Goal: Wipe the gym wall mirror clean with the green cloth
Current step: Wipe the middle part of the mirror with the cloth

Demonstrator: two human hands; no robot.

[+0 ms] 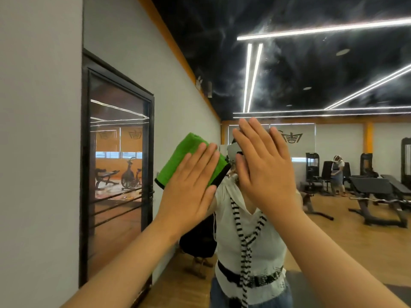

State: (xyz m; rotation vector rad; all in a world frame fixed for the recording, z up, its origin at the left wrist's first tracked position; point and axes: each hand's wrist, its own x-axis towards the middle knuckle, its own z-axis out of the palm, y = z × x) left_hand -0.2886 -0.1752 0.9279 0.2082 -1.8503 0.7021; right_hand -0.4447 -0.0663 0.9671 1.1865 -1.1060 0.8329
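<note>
Head view: both forearms bare, raised up and forward toward the mirror, which fills the frame right of a plain grey wall. Left hand is flat, fingers straight and close together, palm pressing the green cloth against the glass at about head height. Cloth sits under and above-left of that hand: folded into a thick rectangle, tilted, fuzzy nap like microfibre, bright green with a black bound edge along its lower side. Right hand is held just beside it, slightly higher, fingers straight and together, holding nothing, palm turned to the glass; cannot tell whether it touches. In the reflection between the two hands: the person's pale top with a black-and-white striped cord hanging down the front and a dark belt. Reflected room: black-framed door with a glossy glass panel, dark marbled ceiling crossed by thin white light strips, warm wooden floor, black padded weight benches on angled steel legs, a second person standing far back.
</note>
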